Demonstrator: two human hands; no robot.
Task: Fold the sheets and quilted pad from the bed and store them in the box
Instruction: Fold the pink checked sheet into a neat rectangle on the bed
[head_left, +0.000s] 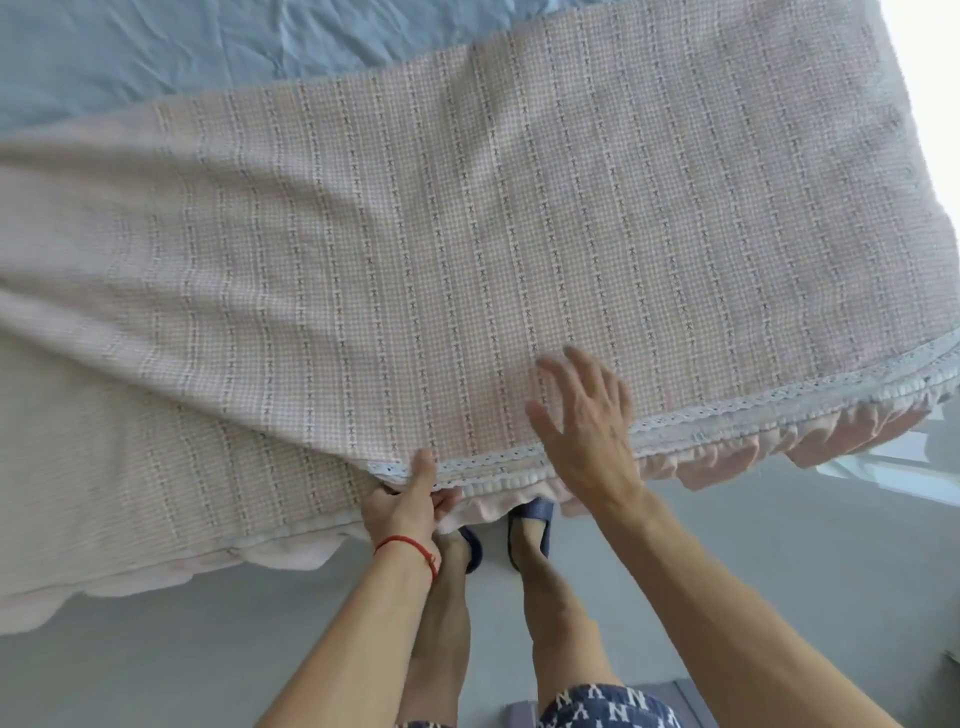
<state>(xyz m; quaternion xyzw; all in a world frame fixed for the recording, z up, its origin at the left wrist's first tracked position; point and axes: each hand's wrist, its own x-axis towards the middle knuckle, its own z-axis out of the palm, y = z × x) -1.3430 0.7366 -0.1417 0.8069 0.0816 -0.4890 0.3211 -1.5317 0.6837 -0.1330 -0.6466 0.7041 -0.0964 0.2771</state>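
Pink checked sheet (467, 234): we see it across the bed, lace edge at 6 o'clock.
Left hand (410, 506): pinching that edge.
Right hand (587, 431): fingers spread.

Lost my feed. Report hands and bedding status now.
Left hand pinching pink sheet at lace edge. Right hand open, flat over it. Blue sheet underneath. Nothing blocking.

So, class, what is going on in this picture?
A person stands at the bed's edge folding a pink checked sheet with a lace-trimmed ruffle. The left hand pinches its lace edge, while the right hand, fingers spread, is open over the fabric. A pale blue sheet lies beyond. No box is in view.
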